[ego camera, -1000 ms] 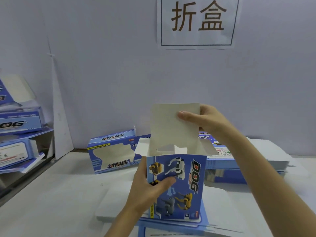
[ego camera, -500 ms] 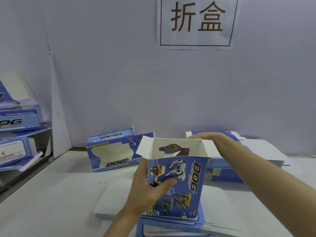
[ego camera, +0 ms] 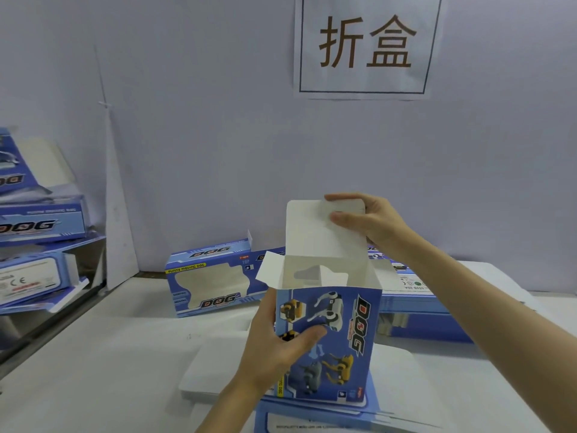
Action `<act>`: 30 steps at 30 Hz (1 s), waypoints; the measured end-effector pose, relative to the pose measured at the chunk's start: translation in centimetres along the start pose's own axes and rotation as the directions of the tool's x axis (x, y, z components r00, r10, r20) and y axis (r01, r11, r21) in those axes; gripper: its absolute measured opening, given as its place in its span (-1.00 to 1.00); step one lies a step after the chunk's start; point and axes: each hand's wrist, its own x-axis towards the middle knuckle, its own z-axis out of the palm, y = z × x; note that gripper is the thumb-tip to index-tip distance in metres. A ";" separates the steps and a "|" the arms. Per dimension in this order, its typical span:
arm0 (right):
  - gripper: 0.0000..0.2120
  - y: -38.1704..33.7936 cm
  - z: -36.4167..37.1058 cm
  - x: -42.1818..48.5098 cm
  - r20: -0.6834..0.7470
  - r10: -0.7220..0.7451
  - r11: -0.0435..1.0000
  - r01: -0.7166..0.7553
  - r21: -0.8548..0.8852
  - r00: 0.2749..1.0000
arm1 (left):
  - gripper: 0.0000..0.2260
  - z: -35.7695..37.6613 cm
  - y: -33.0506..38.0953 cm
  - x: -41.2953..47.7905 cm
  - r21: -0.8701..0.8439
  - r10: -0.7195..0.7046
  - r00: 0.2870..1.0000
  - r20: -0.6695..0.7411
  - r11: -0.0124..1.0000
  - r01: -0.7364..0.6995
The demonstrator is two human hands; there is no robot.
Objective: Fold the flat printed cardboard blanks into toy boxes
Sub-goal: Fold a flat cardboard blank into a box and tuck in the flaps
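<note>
A blue printed DOG toy box point(ego camera: 340, 345) stands upright on the white table point(ego camera: 103, 370), its top end open. My left hand point(ego camera: 278, 345) grips its left side, thumb across the printed front. The tall white lid flap point(ego camera: 315, 235) stands up at the back. My right hand point(ego camera: 365, 218) pinches the flap's upper right edge, bending the tuck tab toward me. A small white side flap point(ego camera: 270, 273) sticks out to the left. Under the box lies a stack of flat blanks point(ego camera: 318, 423).
A folded windowed DOG box point(ego camera: 212, 279) lies on its side at the back. More blue blanks point(ego camera: 412, 298) are piled at the right rear. Finished boxes point(ego camera: 34, 226) are stacked at the far left. A paper sign point(ego camera: 365, 45) hangs on the wall.
The lid flap was pushed back and down half a second ago. It now stands upright again, with my right hand raised and pinching its top edge. My left hand kept its hold.
</note>
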 end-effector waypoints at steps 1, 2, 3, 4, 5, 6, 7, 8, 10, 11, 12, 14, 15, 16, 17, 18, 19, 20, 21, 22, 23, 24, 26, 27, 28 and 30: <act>-0.74 -0.1 0.1 0.1 -0.003 -0.025 0.999 0.025 -0.024 1.000 | -0.39 0.0 0.0 0.0 -0.008 -0.004 1.000 0.001 1.000 0.004; -0.74 -0.2 0.4 0.0 -0.013 -0.050 0.997 0.049 -0.060 0.999 | -0.39 0.0 -0.1 0.0 -0.013 -0.005 1.000 0.001 1.000 0.005; -0.73 -0.2 0.7 0.1 -0.024 -0.074 0.993 0.072 -0.096 0.997 | -0.38 -0.1 -0.2 0.0 -0.012 -0.003 1.000 0.000 1.000 0.003; -0.72 -0.3 0.9 0.0 -0.036 -0.083 0.990 0.079 -0.114 0.996 | -0.38 -0.1 -0.3 0.1 -0.010 0.000 1.000 0.000 1.000 0.000; -0.72 -0.3 0.8 0.1 -0.030 -0.076 0.991 0.072 -0.113 0.997 | -0.40 -0.1 -0.4 0.1 -0.008 0.003 1.000 0.000 1.000 -0.003; -0.73 -0.6 0.7 0.0 -0.016 -0.050 0.995 0.049 -0.092 0.999 | -0.43 0.0 -0.5 0.1 -0.005 0.007 1.000 0.002 1.000 -0.007; -0.79 -0.8 0.4 0.0 0.022 -0.006 0.998 0.007 -0.056 1.000 | -0.44 0.0 -0.6 0.0 -0.002 0.010 1.000 0.006 1.000 -0.010; -0.89 -1.2 0.2 -0.1 0.062 0.041 0.999 -0.040 -0.017 0.997 | -0.44 0.0 -0.6 0.1 -0.003 0.012 1.000 0.010 1.000 -0.012; -0.76 -1.7 0.0 -0.1 0.094 0.086 0.995 -0.090 0.031 0.992 | -0.42 0.0 -0.7 0.2 -0.016 0.018 1.000 0.022 1.000 -0.017; -0.71 -1.7 -0.1 0.0 0.098 0.089 0.995 -0.092 0.029 0.991 | -0.40 0.0 -0.7 0.2 -0.028 0.019 0.999 0.027 0.999 -0.019; -0.70 -1.8 0.0 -0.1 0.104 0.095 0.995 -0.098 0.027 0.990 | -0.39 0.0 -0.7 0.3 -0.041 0.016 0.999 0.028 0.999 -0.015; -0.66 -1.8 0.0 -0.3 0.139 0.115 0.991 -0.124 0.055 0.984 | -0.38 0.1 -0.5 0.3 -0.064 0.002 1.000 0.026 0.998 0.000; -0.68 -1.9 0.0 -0.4 0.125 0.111 0.991 -0.119 0.061 0.986 | -0.40 0.0 -0.5 0.2 -0.059 -0.001 1.000 0.029 0.998 0.003; -0.74 -1.9 0.1 -0.6 0.087 0.098 0.993 -0.103 0.051 0.991 | -0.42 -0.1 -0.5 0.2 -0.038 -0.003 0.999 0.035 0.999 0.005; -0.80 -1.8 0.1 -0.7 0.045 0.084 0.996 -0.086 0.031 0.995 | -0.42 -0.1 -0.7 0.1 -0.013 -0.011 0.999 0.041 1.000 0.012; -0.83 -1.8 0.3 -0.9 0.007 0.076 0.997 -0.076 0.008 0.997 | -0.39 -0.3 -0.9 0.0 0.015 -0.029 0.998 0.048 0.999 0.029; -0.85 -1.8 0.5 -1.0 -0.014 0.077 0.997 -0.077 -0.009 0.997 | -0.35 -0.6 -1.2 -0.2 0.046 -0.060 0.996 0.064 0.997 0.057; -0.88 -2.0 0.7 -1.2 -0.012 0.089 0.996 -0.089 -0.020 0.996 | -0.32 -1.0 -1.6 -0.5 0.073 -0.107 0.990 0.094 0.992 0.101; -0.90 -2.1 0.8 -1.2 0.006 0.106 0.994 -0.105 -0.029 0.994 | -0.28 -1.4 -2.0 -0.8 0.098 -0.166 0.976 0.143 0.983 0.153; -0.90 -2.3 0.8 -1.2 0.021 0.117 0.992 -0.116 -0.041 0.993 | -0.26 -1.8 -2.4 -1.1 0.135 -0.219 0.954 0.206 0.972 0.194; -0.88 -2.6 1.0 -1.2 0.012 0.116 0.992 -0.116 -0.053 0.993 | -0.25 -2.2 -2.7 -1.5 0.184 -0.259 0.930 0.260 0.959 0.216; -0.86 -2.8 1.1 -1.2 -0.013 0.105 0.992 -0.105 -0.065 0.994 | -0.26 -2.4 -2.9 -1.6 0.222 -0.280 0.912 0.300 0.950 0.219; -0.85 -3.1 1.7 -1.1 -0.056 0.064 0.990 -0.070 -0.122 0.996 | -0.30 -2.7 -2.8 -1.4 0.244 -0.305 0.894 0.329 0.942 0.232; -0.87 -3.2 2.0 -1.3 -0.062 0.055 0.987 -0.064 -0.150 0.997 | -0.30 -2.9 -2.5 -1.4 0.246 -0.328 0.888 0.322 0.935 0.256; -0.90 -3.4 2.3 -1.4 -0.070 0.051 0.985 -0.062 -0.164 0.996 | -0.30 -3.3 -2.2 -1.4 0.230 -0.349 0.885 0.308 0.930 0.286; -0.90 -3.6 2.3 -1.6 -0.123 0.006 0.985 -0.027 -0.172 0.992 | -0.30 -4.7 -1.6 -1.6 0.131 -0.357 0.906 0.229 0.933 0.335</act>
